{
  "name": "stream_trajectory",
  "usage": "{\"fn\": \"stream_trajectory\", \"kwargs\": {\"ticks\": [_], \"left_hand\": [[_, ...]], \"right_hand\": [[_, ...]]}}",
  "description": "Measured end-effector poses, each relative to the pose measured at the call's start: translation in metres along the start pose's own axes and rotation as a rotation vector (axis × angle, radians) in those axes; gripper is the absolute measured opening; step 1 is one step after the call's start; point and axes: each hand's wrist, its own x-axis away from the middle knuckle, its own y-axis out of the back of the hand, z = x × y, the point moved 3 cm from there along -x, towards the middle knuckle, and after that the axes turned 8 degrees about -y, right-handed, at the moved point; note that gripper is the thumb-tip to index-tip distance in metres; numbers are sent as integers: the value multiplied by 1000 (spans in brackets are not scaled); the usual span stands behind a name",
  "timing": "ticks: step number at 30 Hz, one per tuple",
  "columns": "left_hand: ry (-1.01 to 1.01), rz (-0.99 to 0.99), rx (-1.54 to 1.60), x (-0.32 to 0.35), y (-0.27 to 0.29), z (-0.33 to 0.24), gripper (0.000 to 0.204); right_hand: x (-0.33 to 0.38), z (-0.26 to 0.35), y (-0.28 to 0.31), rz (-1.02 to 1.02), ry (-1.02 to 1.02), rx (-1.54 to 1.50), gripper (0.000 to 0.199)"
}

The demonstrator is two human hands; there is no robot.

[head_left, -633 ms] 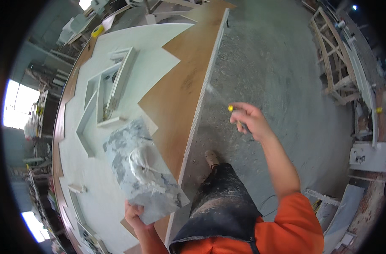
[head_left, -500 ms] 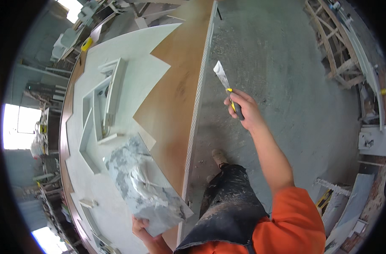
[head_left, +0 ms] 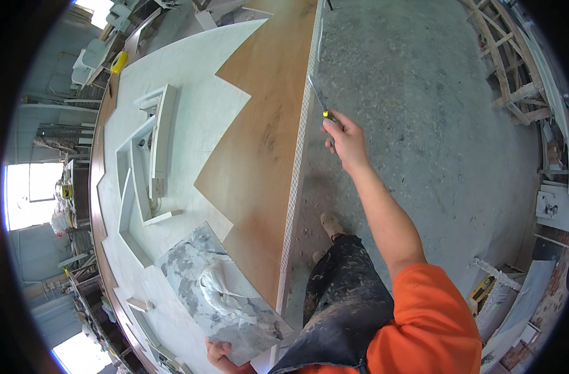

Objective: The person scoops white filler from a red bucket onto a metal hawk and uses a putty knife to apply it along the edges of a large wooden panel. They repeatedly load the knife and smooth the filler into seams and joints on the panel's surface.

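My right hand (head_left: 345,138) is closed round the dark handle of a putty knife (head_left: 318,95) with a yellow collar. Its blade points up and away, over the edge of a long wooden panel (head_left: 253,143). At the lower left, my left hand (head_left: 219,353) grips the near edge of a flat board (head_left: 191,265) smeared grey and white. A mound of white putty (head_left: 225,288) lies on this board. Part of the left hand's fingers is hidden under the board, which is held above the panel, apart from the putty knife.
A white zigzag-edged sheet (head_left: 197,137) covers the panel's left part, with white angular frame pieces (head_left: 163,140) on it. Grey floor (head_left: 421,156) lies to the right, with a wooden rack (head_left: 506,56) at far right. Leaning boards (head_left: 515,318) stand lower right.
My right hand has moved slightly left and away, turning the putty knife so its blade now shows nearly edge-on. The smeared board in my left hand has shifted slightly right and nearer.
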Motion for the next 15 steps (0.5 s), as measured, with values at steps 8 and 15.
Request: {"fn": "stream_trajectory", "kwargs": {"ticks": [8,15], "left_hand": [[-31,-75,-61,-1,28,-5,68],[-14,-15,-84,-6,54,-6,70]], "right_hand": [[55,-37,10,-56,62,234,40],[79,-86,18,-183,171,406,40]]}}
